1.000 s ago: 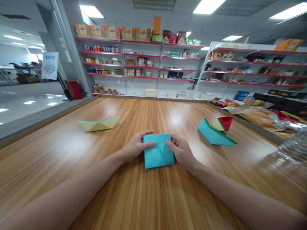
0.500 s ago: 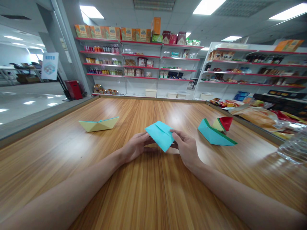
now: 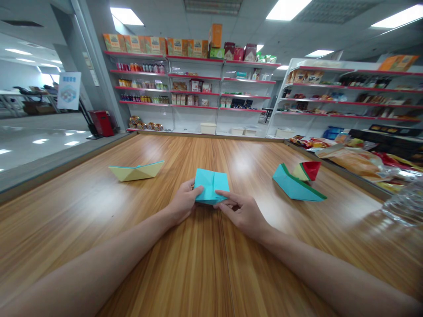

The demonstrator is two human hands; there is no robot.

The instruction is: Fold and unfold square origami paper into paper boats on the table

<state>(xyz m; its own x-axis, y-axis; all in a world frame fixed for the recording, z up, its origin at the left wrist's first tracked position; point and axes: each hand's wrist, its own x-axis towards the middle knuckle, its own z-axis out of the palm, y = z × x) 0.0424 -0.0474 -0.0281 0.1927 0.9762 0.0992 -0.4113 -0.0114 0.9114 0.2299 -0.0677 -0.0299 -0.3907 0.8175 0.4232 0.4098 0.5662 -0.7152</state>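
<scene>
A square of folded blue paper (image 3: 211, 181), creased down its middle, is held just above the wooden table (image 3: 185, 273). My left hand (image 3: 183, 199) grips its left side, thumb on top and the other fingers out of sight beneath. At the lower right edge, my right hand (image 3: 246, 215) has its index finger on the upper face and its thumb near the underside, pinching the paper. Left of my hands rests a yellow paper boat (image 3: 137, 173) with a blue rim. To the right sits a blue paper boat (image 3: 297, 187) with a green rim, touching or close to a red-and-yellow folded paper piece (image 3: 309, 171).
A clear plastic container (image 3: 405, 204) stands at the right edge of the table. Beyond the raised right border lie packaged snacks (image 3: 353, 160). Shelves of goods (image 3: 194, 81) line the far side behind the table.
The blue paper has turned from a diamond to a square facing me and shifted slightly left. My right hand has moved from its right corner to its lower edge; my left thumb now lies on top.
</scene>
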